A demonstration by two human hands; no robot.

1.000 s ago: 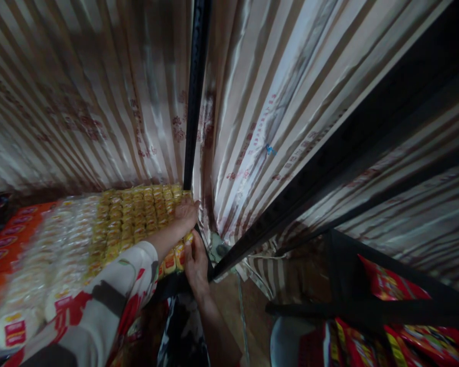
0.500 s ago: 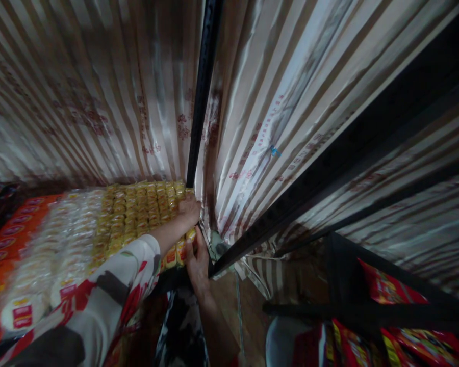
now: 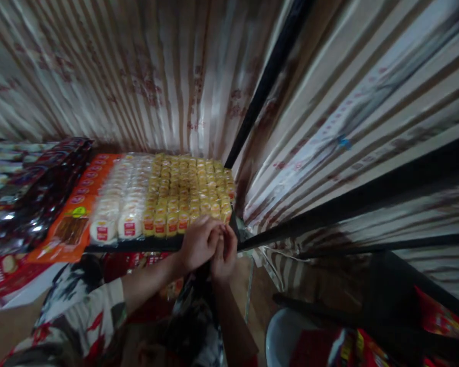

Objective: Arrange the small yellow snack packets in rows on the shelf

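Note:
Rows of small yellow wrapped snack packets [image 3: 187, 188] stand closely packed on a dark shelf. My left hand [image 3: 201, 244] is at their front right edge, its fingers bent and closed towards my right hand. Against those fingers, my right hand [image 3: 225, 257] holds its own fingers curled, by the corner of the shelf. Whatever lies between the fingertips is too small and blurred to make out. To the left of the yellow rows are two rows of white round packets [image 3: 117, 204] in clear wrap, with red labels at the front.
An orange snack bag [image 3: 86, 199] and dark shiny packs [image 3: 42, 188] lie further left. A black upright post [image 3: 262, 97] stands behind the right corner. Striped curtain sheeting [image 3: 168, 81] hangs around. Red packets [image 3: 317, 346] sit at lower right near a pale round tub [image 3: 285, 331].
My left hand has come from the back of the rightmost yellow row to the front edge, meeting my right hand. The view has turned left, showing more of the shelf.

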